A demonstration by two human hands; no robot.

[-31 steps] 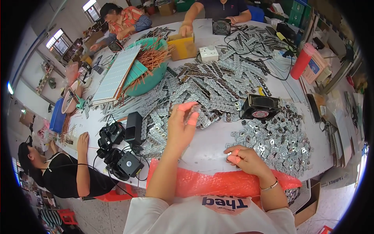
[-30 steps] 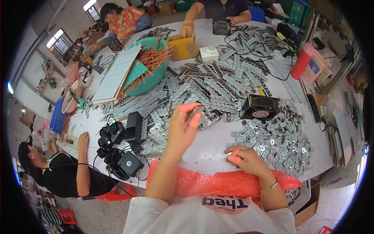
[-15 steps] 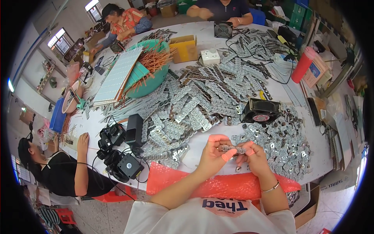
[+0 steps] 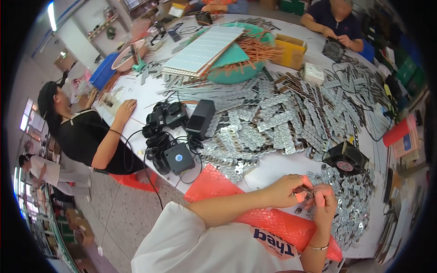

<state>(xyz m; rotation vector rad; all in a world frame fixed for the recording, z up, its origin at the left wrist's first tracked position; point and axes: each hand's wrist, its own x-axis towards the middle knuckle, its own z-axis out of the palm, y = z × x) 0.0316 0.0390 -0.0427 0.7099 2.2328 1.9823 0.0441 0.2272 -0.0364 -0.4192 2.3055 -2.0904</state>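
Note:
My left hand (image 4: 287,191) and my right hand (image 4: 325,200) meet close together over the near edge of the table. Coral-coloured covers show on several fingertips. Both hands pinch a small metal strip (image 4: 310,193), mostly hidden by the fingers. Beneath my forearms lies a sheet of red bubble wrap (image 4: 273,224). Just right of my hands spreads a heap of loose silvery metal pieces (image 4: 353,204). Farther off, a large pile of linked metal strips (image 4: 277,119) covers the middle of the table.
A black fan (image 4: 346,158) stands beyond my right hand. Black power adapters (image 4: 180,157) with tangled cables lie left. Behind are a green basin (image 4: 241,74) of copper-coloured sticks, white panels (image 4: 205,50) and a yellow box (image 4: 290,51). Co-workers sit at the left and far sides.
My view has swung left, so the table and its contents sit farther right, and a standing person appears at far left. My hands still pinch the metal strip, drawn closer together.

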